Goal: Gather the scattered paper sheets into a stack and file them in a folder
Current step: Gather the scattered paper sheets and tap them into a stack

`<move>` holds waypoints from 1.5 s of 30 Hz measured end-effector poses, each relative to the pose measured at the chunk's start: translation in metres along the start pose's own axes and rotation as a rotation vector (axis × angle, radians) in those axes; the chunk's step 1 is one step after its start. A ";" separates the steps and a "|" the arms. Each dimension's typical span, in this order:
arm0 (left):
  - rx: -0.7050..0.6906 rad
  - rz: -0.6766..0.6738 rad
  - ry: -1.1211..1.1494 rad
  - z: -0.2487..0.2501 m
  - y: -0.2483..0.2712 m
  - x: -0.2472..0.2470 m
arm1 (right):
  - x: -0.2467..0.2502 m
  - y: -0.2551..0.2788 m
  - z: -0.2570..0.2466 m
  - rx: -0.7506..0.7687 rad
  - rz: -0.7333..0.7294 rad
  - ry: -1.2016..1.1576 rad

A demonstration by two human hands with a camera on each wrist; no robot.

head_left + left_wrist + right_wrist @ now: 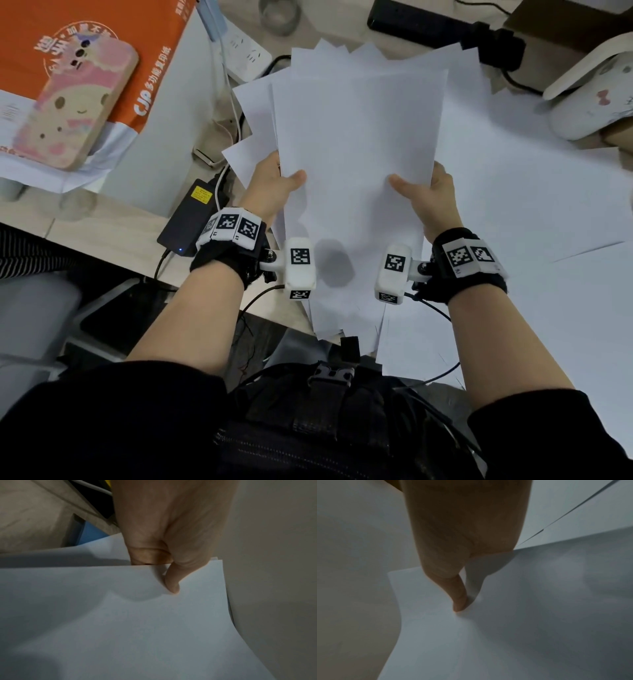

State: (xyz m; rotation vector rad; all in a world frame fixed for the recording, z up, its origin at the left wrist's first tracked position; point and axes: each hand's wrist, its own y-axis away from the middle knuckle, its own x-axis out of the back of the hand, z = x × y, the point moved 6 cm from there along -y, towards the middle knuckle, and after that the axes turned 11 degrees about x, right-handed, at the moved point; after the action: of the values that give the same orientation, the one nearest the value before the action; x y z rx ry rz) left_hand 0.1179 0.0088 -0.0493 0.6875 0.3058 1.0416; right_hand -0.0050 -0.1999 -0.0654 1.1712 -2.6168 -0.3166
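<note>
Two thumbs press the top sheet, fingers tucked behind: left hand (270, 185) and right hand (430, 198) both pinch the uneven paper stack (356, 154) at its side edges, raised over loose sheets (531, 192) on the surface.

White paper sheets (356, 144), uneven fanned bundle, held above the desk, more sheets (534, 192) lying beneath
</note>
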 end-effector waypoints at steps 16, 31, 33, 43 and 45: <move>-0.506 0.163 0.108 0.096 0.068 -0.003 | 0.032 0.033 -0.100 0.367 -0.003 -0.271; -0.417 0.061 0.176 0.075 0.082 -0.016 | 0.028 0.057 -0.094 0.336 -0.019 -0.207; -0.459 0.046 0.168 0.081 0.086 -0.013 | 0.030 0.059 -0.097 0.335 0.021 -0.239; -0.410 0.035 0.126 0.068 0.085 -0.009 | 0.029 0.066 -0.084 0.327 -0.127 -0.185; -0.394 0.031 0.118 0.068 0.085 -0.009 | 0.028 0.068 -0.087 0.350 -0.125 -0.174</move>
State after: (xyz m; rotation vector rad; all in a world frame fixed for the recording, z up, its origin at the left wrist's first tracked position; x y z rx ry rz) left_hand 0.0914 0.0028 0.0563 0.2779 0.1833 1.1334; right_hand -0.0428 -0.1842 0.0411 1.4824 -2.8351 0.0231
